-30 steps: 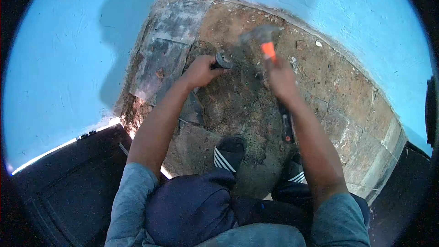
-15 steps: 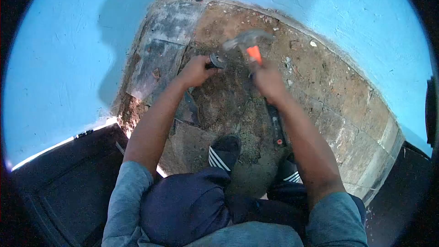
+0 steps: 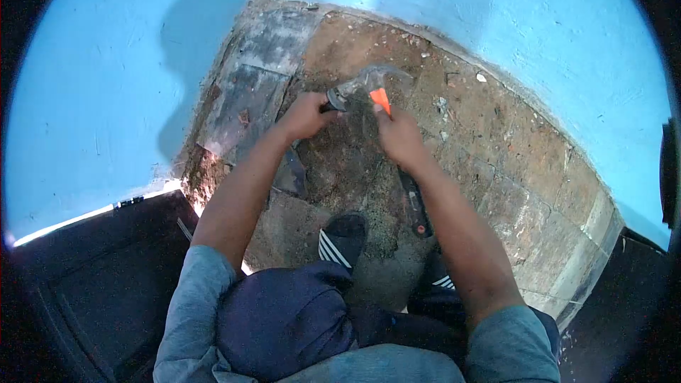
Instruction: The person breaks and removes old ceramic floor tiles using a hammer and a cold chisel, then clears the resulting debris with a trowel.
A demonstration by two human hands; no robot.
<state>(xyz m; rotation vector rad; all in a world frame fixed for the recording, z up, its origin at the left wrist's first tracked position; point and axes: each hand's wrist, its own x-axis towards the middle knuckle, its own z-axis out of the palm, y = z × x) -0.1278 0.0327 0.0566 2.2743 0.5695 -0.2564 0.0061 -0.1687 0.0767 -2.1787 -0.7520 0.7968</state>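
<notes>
Hammer point(image 3: 381, 99) and hand-held tool point(image 3: 335, 101) meet low over a worn floor point(image 3: 535, 223)

Nearest are the person's dark trousers point(image 3: 284, 319), and beyond them two dark, white-striped sandals point(image 3: 335, 250) on the floor's near part. The butt of the hammer's black handle point(image 3: 416, 213) points back between the sandals. Farther on, the right hand point(image 3: 404, 140) has its fingers closed around that handle, thumb by the orange collar. To its left, the left hand point(image 3: 305, 115) has its fingers curled around the tool, whose round dark end faces the hammer head point(image 3: 376, 78); the two are at or just beside each other, and whether they touch cannot be told. The tool's lower part is hidden. Past the left hand, dark slabs point(image 3: 259, 103) run along the floor's left edge toward the far left corner. Small pale debris point(image 3: 441, 105) lies toward the far edge, where blue walls point(image 3: 546, 42) rise.
</notes>
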